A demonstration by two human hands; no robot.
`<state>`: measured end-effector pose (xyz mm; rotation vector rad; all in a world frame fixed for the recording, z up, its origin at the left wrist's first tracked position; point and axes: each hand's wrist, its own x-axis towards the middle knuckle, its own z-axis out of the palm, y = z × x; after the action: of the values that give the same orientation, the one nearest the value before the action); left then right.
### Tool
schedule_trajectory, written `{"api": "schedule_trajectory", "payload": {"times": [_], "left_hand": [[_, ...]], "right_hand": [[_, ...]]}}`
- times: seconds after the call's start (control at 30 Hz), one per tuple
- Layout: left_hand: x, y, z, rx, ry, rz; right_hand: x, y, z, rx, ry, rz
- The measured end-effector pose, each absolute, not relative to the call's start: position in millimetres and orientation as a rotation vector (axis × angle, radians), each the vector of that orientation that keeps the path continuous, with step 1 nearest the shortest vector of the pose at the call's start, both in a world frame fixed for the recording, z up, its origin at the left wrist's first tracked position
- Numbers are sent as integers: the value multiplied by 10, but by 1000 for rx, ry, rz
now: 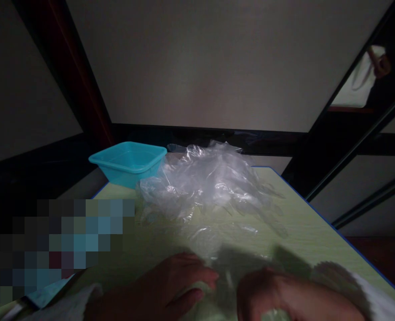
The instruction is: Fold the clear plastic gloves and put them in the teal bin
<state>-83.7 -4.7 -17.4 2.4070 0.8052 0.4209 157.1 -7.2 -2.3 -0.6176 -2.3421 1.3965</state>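
Low in the head view, my left hand [180, 283] rests just over the table, its thumb and curved fingers apart. Beneath and beside it lies thin clear film [229, 278], seemingly a disposable plastic glove. My right hand [267, 290] is curled downward at the film's right side, apparently gripping it; its fingertips are hidden and slightly blurred. Farther back spreads a loose pile of clear plastic gloves [214, 178], crumpled and shiny, with finger-like ends trailing to the right. A flat clear piece [205, 236] lies between the pile and my hands.
A turquoise plastic basin [126, 171] stands at the table's back left corner, touching the pile. The pale table [304, 236] has a blue edge. A pixelated patch covers something at the left. Light panels [210, 67] rise behind, and a white bag [358, 84] is at upper right.
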Motion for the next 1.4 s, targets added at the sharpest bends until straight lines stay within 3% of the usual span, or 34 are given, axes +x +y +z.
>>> {"api": "schedule_trajectory", "payload": {"times": [0.2,0.47,0.63,0.9,1.13,1.4], "left_hand": [[-850,-60,-268,2253,839,473],[-851,-79,-232,2472,785,475],[-817,-81,-110,2681,572,547],[-720,-53,12,2854,425,137],[-668,-44,77,2894,381,-133],[-737,-50,20,2877,330,146]], "right_hand": [[1566,77,-19,-990,-2176,1381],[1521,181,-227,-992,-1878,1476],[1516,158,-296,-1077,-2010,1266],[1520,154,-246,-1196,-2172,826],[1520,109,-147,-964,-2537,518],[1535,148,-229,-896,-2863,462]]}}
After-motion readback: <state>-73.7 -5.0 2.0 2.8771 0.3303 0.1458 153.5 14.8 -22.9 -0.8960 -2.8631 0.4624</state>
